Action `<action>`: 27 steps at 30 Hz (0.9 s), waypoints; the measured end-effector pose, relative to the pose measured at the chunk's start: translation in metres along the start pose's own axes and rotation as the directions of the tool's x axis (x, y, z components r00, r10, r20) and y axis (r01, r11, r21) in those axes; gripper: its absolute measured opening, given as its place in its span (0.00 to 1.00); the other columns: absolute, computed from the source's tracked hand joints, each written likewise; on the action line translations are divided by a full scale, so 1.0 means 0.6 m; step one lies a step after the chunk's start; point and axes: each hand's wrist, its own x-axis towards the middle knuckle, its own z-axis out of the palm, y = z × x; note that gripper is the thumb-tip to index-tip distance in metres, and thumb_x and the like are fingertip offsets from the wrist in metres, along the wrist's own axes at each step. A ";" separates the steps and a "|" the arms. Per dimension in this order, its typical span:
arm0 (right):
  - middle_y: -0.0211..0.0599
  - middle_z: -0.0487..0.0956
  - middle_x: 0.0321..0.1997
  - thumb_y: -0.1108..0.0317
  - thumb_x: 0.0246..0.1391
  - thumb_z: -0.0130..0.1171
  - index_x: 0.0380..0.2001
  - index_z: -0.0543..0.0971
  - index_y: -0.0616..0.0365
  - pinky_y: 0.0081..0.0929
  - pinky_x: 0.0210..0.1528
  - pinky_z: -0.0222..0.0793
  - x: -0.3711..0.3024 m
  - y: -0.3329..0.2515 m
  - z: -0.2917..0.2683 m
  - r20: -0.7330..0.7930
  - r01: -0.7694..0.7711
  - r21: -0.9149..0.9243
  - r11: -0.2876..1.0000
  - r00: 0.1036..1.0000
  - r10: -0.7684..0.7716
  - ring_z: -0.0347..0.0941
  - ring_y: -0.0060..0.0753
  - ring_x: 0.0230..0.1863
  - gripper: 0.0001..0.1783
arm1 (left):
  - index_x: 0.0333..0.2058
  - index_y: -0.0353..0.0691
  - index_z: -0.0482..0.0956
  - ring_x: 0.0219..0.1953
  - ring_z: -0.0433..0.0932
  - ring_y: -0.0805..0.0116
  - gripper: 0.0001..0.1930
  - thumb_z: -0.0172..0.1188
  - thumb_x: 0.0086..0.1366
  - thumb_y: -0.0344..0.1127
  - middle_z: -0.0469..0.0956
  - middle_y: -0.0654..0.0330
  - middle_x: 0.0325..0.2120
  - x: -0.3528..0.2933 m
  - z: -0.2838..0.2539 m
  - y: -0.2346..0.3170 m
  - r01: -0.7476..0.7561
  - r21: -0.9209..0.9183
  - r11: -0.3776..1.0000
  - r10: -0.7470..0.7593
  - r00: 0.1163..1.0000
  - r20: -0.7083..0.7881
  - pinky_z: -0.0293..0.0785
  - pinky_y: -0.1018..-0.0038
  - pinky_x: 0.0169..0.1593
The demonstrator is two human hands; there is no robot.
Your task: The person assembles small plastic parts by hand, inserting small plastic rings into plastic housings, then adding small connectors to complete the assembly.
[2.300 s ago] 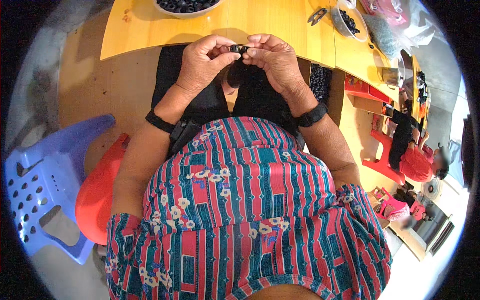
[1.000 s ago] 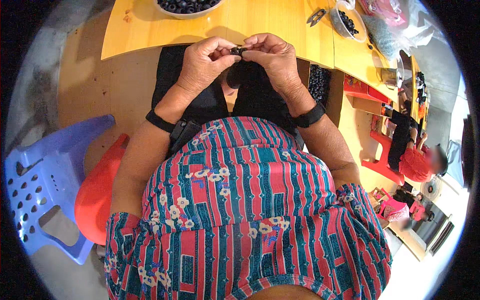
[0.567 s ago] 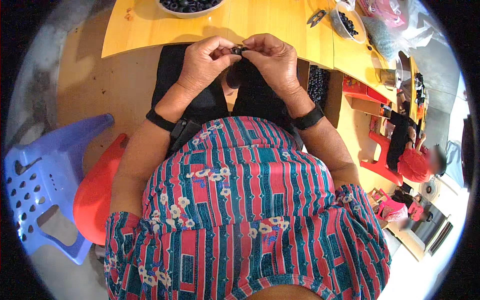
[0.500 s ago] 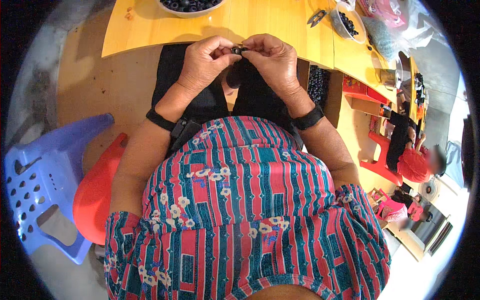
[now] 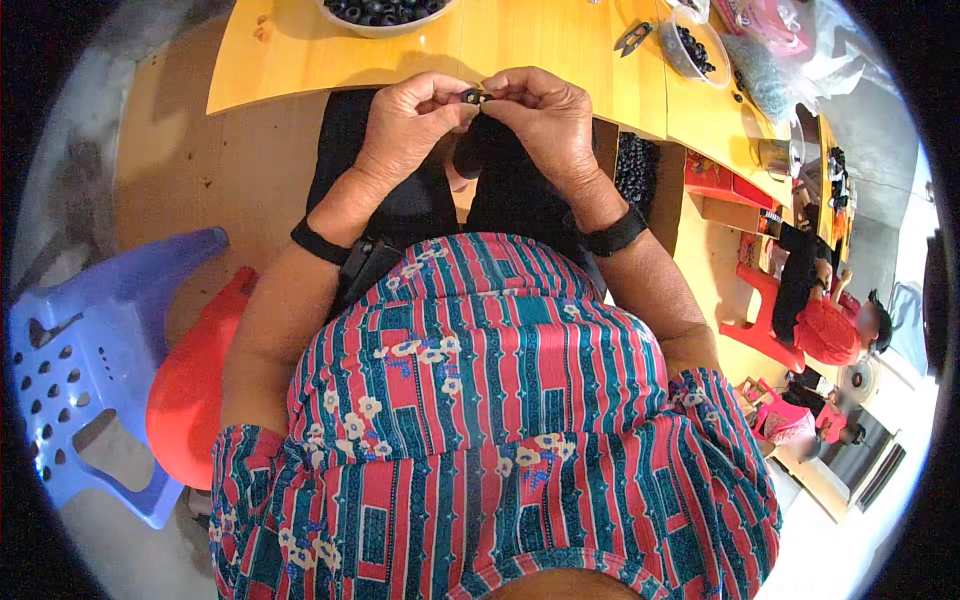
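Workpiece, a small black ring-like piece (image 5: 470, 97) with a pale centre, is held above the black trousers (image 5: 340, 150), just beside the near edge of the yellow wooden table (image 5: 290, 60). Clock directions are taken from this piece, twelve pointing away from the wearer. Left hand (image 5: 405, 115) lies between eight and nine o'clock, back upward, wrist nearly straight; thumb and forefinger are pinched on the piece, the other fingers curled. Right hand (image 5: 547, 112) lies just past three, turned inward; thumb and forefinger are nearly together against the piece's near side to that hand, and whether they grip it is too small to tell. Black wristbands (image 5: 319, 241) circle both wrists. White bowl (image 5: 395, 32) of black rings stands between ten and eleven, thread snips (image 5: 635, 38) at two, clear plastic tub (image 5: 676, 58) of black pieces just beside the snips.
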 end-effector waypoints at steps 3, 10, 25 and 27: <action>0.32 0.80 0.29 0.80 0.43 0.61 0.30 0.78 0.64 0.17 0.34 0.74 0.001 -0.008 0.004 -0.009 -0.036 -0.035 0.999 0.999 0.036 0.75 0.18 0.30 0.08 | 0.38 0.34 0.76 0.28 0.73 0.82 0.09 0.59 0.57 0.26 0.76 0.67 0.26 -0.004 0.001 0.008 -0.001 -0.020 1.000 0.001 1.000 -0.014 0.71 0.85 0.34; 0.32 0.79 0.29 0.80 0.43 0.62 0.30 0.78 0.64 0.15 0.35 0.73 0.012 -0.006 0.007 -0.010 0.052 -0.122 0.991 0.999 -0.054 0.75 0.17 0.30 0.08 | 0.37 0.32 0.76 0.30 0.77 0.77 0.08 0.57 0.59 0.26 0.78 0.62 0.28 -0.003 0.006 0.024 -0.012 -0.085 0.996 0.005 0.997 -0.082 0.75 0.82 0.36; 0.31 0.79 0.29 0.79 0.43 0.62 0.32 0.78 0.64 0.16 0.37 0.72 0.021 -0.016 0.002 0.042 0.098 -0.218 0.971 0.995 -0.091 0.75 0.18 0.32 0.09 | 0.37 0.32 0.76 0.31 0.77 0.76 0.07 0.57 0.58 0.26 0.77 0.61 0.31 0.008 0.005 0.017 0.111 -0.357 0.928 -0.145 0.987 -0.070 0.75 0.82 0.38; 0.32 0.79 0.30 0.79 0.42 0.63 0.32 0.78 0.64 0.16 0.37 0.73 0.023 -0.015 0.002 0.055 0.123 -0.252 0.960 0.992 -0.113 0.75 0.18 0.32 0.10 | 0.37 0.32 0.76 0.32 0.77 0.75 0.08 0.57 0.59 0.27 0.77 0.60 0.31 0.007 0.004 0.015 0.142 -0.421 0.896 -0.181 0.982 -0.053 0.75 0.81 0.38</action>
